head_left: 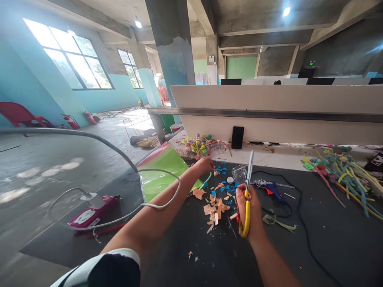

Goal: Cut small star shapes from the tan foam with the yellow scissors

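Observation:
My right hand (249, 211) is wrapped round a pair of scissors (247, 199) with yellow handles, the closed blades pointing up and away. Far forward on the dark table, my left hand (203, 165) reaches with its fingers curled together; what they hold, if anything, is hidden. Just below those fingertips runs a thin green strand (206, 181), touching or very close to them. Between both hands lie peach paper scraps (218, 207) and small blue star-like pieces (220, 169). A green sheet (164, 171) in clear film lies beneath and left of my left forearm.
A blue glue gun (273, 190) with its cord is right of the scissors. Fuzzy pipe cleaners (353, 175) are heaped at far right, more bundles (199, 144) at the back. A phone (237, 137) leans on the partition. A white cable (163, 206) crosses my left forearm from a pink power strip (94, 213).

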The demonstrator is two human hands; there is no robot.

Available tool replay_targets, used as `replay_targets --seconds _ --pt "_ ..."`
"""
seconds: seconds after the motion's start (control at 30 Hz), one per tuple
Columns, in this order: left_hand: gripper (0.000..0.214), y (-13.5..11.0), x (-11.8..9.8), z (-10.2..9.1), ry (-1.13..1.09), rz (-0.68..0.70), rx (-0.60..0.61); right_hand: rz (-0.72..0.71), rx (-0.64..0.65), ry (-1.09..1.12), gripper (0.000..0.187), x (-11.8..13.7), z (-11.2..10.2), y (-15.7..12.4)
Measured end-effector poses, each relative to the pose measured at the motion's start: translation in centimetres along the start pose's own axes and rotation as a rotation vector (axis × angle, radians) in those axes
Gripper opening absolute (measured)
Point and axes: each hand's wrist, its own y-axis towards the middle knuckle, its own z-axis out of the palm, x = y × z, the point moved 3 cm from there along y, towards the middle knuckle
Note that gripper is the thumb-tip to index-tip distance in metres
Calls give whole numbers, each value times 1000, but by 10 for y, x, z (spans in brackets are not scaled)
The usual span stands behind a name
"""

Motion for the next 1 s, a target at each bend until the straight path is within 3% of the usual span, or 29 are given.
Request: replay_targets --seconds 0.17,0.27,0.47,0.63,0.83,1.0 --pt "32 -40 13 15 80 56 99 -90 99 -498 17 -11 0 3" --pt "30 -49 14 24 119 80 129 -101 105 -639 21 -18 0 6" --pt "32 -47 19 31 118 55 113 -127 60 -691 22 -15 -5 11" --pt "32 -47 22 26 52 44 80 -122 48 -695 19 -14 -6 13" --pt "22 -41 -1 13 -62 89 28 -124 56 -675 21 -13 -4 12" --pt "14 -54 -15 27 -125 152 29 -127 45 -654 22 -14 -5 10"
